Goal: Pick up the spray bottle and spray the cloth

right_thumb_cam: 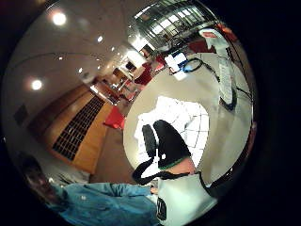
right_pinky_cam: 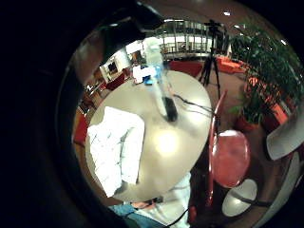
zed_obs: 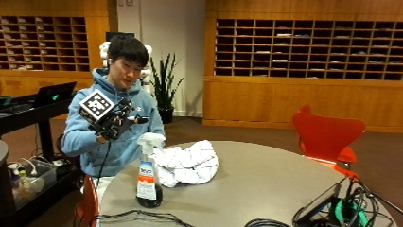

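Below the raised gloved hand (zed_obs: pixel 112 124), fingers loosely curled round nothing, the spray bottle (zed_obs: pixel 148 176) stands upright beside the cloth (zed_obs: pixel 186 162).

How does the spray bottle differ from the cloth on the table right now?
The spray bottle stands upright near the table's edge, while the cloth lies crumpled in a low heap. The bottle is tall, narrow and rigid, with a label and dark liquid at its base; the cloth is soft, wide and white with thin lines. Both rest on the table, untouched by the raised right hand.
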A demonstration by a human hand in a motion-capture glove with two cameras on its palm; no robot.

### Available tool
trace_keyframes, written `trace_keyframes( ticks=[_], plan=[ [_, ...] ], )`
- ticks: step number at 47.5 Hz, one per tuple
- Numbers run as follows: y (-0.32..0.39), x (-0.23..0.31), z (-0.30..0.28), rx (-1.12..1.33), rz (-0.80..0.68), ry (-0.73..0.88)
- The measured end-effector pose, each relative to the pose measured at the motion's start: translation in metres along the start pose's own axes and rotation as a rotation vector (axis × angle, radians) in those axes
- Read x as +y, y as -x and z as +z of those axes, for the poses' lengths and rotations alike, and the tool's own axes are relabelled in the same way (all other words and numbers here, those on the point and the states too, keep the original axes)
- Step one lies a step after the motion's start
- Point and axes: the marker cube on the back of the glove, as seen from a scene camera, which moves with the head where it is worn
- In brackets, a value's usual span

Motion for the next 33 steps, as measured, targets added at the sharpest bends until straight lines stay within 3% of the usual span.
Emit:
trace_keyframes(
  ticks=[6,13,19,24,33],
  plan=[
    [-0.01,-0.004,0.007,-0.078,0.197,0.033],
    [-0.035,-0.024,0.026,-0.16,0.182,-0.121],
    [-0.041,-0.017,0.03,-0.224,0.302,0.016],
    [-0.054,-0.034,0.047,-0.217,0.299,-0.191],
    [-0.067,-0.043,0.06,-0.251,0.394,-0.242]
  ],
)
